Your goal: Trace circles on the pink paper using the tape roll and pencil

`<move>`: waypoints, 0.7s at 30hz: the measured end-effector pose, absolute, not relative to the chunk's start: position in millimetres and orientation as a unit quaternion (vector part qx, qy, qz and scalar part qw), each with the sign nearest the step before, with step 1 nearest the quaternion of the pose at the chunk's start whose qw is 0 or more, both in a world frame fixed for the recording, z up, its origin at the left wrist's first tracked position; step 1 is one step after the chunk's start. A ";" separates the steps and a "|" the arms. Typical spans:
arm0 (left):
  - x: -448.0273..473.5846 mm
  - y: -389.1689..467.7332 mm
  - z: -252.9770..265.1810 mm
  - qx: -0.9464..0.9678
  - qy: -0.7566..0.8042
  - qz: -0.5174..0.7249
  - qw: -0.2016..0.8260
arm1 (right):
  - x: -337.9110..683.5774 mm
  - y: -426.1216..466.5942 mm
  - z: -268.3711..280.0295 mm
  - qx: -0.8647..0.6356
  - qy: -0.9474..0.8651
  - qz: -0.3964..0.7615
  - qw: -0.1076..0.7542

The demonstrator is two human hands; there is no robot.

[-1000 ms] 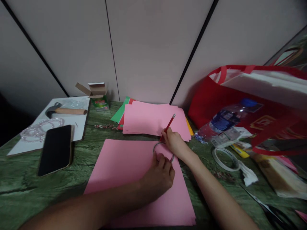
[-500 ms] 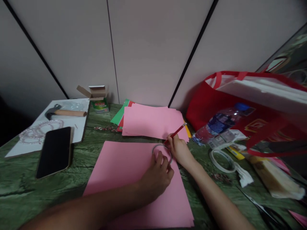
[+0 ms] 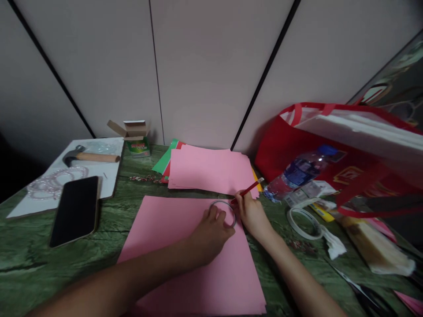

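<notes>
A stack of pink paper lies on the green table in front of me. Near its upper right corner rests a thin grey ring, flat on the top sheet. Bent fingers of my left hand hold the ring down from inside and along its near rim, partly covering it. My right hand is closed around a red pencil, whose eraser end leans up and to the right. The pencil's tip meets the paper by the ring's upper right outer edge, though the exact contact is hard to see.
Behind lies another pink paper pile over coloured sheets. At left are a phone, a hammer, beads and an open small box. At right: a bottle, red bag, tape roll and scissors.
My right hand has shifted slightly right and down with the pencil, which now leans flatter along the ring's edge. My left hand has moved a little left, still on the ring.
</notes>
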State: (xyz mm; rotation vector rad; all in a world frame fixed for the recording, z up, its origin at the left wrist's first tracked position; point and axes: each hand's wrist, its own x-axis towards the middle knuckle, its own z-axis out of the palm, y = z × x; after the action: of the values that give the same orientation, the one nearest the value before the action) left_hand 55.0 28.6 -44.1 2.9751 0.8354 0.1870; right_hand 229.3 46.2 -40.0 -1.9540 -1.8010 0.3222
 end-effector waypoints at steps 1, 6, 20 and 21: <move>54.1 30.9 -43.2 0.963 0.263 0.059 0.019 | 230.0 44.8 -40.5 -0.709 -0.655 0.116 0.233; 48.3 41.5 -34.2 0.978 0.205 0.038 0.009 | 231.8 41.6 -41.4 -0.701 -0.663 0.112 0.238; 42.7 53.9 -25.8 0.980 0.172 0.094 -0.018 | 230.0 37.4 -44.1 -0.680 -0.676 0.074 0.275; 43.0 54.4 -27.2 0.979 0.177 0.100 -0.017 | 230.2 37.6 -43.7 -0.683 -0.674 0.075 0.272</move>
State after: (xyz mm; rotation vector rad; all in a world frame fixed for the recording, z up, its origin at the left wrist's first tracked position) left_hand 43.0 54.4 -27.2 3.1098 0.5618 0.3174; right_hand 230.2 37.6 -43.7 -1.8379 -1.8141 0.2014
